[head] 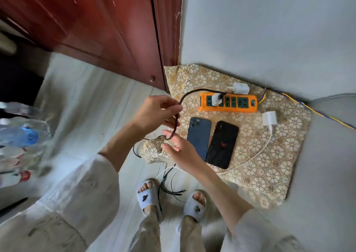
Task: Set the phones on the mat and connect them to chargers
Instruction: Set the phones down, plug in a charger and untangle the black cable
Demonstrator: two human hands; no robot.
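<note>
A blue phone (199, 134) and a black phone (223, 145) lie face down side by side on the gold-patterned mat (269, 155). An orange power strip (229, 102) lies behind them with a white charger (216, 98) plugged in. A black cable (194, 93) runs from that charger to my left hand (154, 111), which pinches it above the mat's left edge. My right hand (179, 147) pinches the same cable lower down, just left of the blue phone. Two more white chargers (240, 88) (269, 118) lie loose on the mat, one with a white cable (256, 153).
A red wooden door (96, 26) stands at the back left and a grey wall (269, 30) behind the mat. Loose black cable ends (173, 191) lie on the floor between my slippered feet (148, 196). Plastic bottles (21, 134) are at the left.
</note>
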